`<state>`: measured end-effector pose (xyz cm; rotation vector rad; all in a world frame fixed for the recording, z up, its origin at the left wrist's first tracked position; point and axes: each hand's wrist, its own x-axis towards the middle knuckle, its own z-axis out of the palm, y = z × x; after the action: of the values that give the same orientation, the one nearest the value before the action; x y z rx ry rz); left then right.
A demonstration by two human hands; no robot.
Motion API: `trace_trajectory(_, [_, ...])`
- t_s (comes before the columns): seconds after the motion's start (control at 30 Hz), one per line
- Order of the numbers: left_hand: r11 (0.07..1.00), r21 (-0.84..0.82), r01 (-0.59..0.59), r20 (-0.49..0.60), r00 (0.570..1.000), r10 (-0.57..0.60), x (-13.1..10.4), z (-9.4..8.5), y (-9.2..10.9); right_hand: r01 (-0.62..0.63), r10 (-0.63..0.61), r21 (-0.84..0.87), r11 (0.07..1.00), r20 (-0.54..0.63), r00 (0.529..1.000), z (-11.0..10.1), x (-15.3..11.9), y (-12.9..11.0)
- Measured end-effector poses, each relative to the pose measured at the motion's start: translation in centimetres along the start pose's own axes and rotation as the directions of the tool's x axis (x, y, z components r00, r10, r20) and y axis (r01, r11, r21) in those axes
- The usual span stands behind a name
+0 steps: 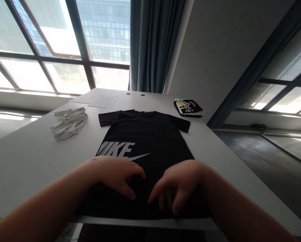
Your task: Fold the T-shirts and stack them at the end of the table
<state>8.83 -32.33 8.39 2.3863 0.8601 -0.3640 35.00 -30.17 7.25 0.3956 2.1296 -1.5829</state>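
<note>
In the head view, a black short-sleeved T-shirt with pale lettering (156,139) lies spread flat on a smooth white table (223,168), collar at the far end. The bare left hand (117,173) and bare right hand (179,179) are over its lower part, fingers loosely bent, thumbs apart, gripping nothing visible; whether they touch the fabric cannot be told. A crumpled off-white cloth (70,123) lies left of the shirt.
</note>
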Motion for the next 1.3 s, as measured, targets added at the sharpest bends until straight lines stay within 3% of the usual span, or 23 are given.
trace_trajectory(0.07, [0.997, -0.08, -0.009, -0.019, 1.0, 0.008, 0.0, -1.0, -1.8, 0.05, -0.04, 0.077, 0.996, -0.125, 0.991, -0.8, -3.0, 0.5])
trace_trajectory(0.13, [0.996, 0.055, 0.064, -0.282, 0.958, -0.045, 1.0, -1.3, -4.9, 0.062, -0.025, 0.098, 0.993, -0.342, 0.939, -1.6, -6.3, 1.7])
trace_trajectory(0.17, [0.98, 0.125, 0.156, -0.431, 0.898, -0.088, 1.7, -1.1, -6.7, 0.048, 0.003, 0.101, 0.994, -0.448, 0.894, -2.0, -7.7, 2.6])
trace_trajectory(0.23, [0.947, 0.176, 0.268, -0.574, 0.81, -0.123, 3.2, -0.5, -10.5, 0.025, 0.053, 0.112, 0.993, -0.64, 0.766, -2.9, -9.6, 5.0])
trace_trajectory(0.33, [0.933, 0.084, 0.349, -0.597, 0.768, -0.234, 4.9, 0.6, -14.9, -0.104, 0.175, 0.141, 0.985, -0.832, 0.527, -4.2, -9.8, 9.5])
trace_trajectory(0.43, [0.867, -0.005, 0.499, -0.591, 0.698, -0.405, 5.7, 1.1, -16.6, -0.396, 0.159, 0.032, 0.918, -0.943, 0.292, -5.6, -8.4, 13.3])
trace_trajectory(0.5, [0.8, -0.056, 0.598, -0.575, 0.635, -0.515, 5.9, 1.1, -16.6, -0.497, 0.118, 0.001, 0.868, -0.972, 0.203, -6.3, -7.5, 14.8])
trace_trajectory(0.6, [0.72, -0.093, 0.688, -0.526, 0.58, -0.622, 6.1, 1.2, -15.8, -0.58, 0.077, -0.026, 0.814, -0.985, 0.153, -6.9, -6.6, 15.8])
trace_trajectory(0.77, [0.696, -0.058, 0.715, -0.496, 0.585, -0.642, 6.1, 1.5, -14.8, -0.651, 0.049, -0.066, 0.756, -0.987, 0.156, -6.9, -5.4, 15.6])
trace_trajectory(0.93, [0.716, -0.031, 0.698, -0.506, 0.607, -0.613, 5.8, 1.5, -15.2, -0.625, 0.085, -0.018, 0.78, -0.987, 0.136, -6.8, -5.1, 15.8])
trace_trajectory(1.0, [0.727, -0.027, 0.686, -0.512, 0.615, -0.599, 5.8, 1.5, -15.5, -0.614, 0.057, -0.003, 0.789, -0.995, 0.078, -7.0, -5.6, 16.5])
trace_trajectory(1.13, [0.73, -0.057, 0.681, -0.514, 0.607, -0.607, 5.8, 1.4, -15.7, -0.63, 0.016, 0.104, 0.77, -0.989, -0.144, -7.7, -7.1, 19.1])
trace_trajectory(1.3, [0.732, -0.083, 0.676, -0.498, 0.608, -0.618, 5.9, 1.3, -15.5, -0.645, 0.063, 0.225, 0.73, -0.962, -0.264, -8.6, -8.5, 22.3])
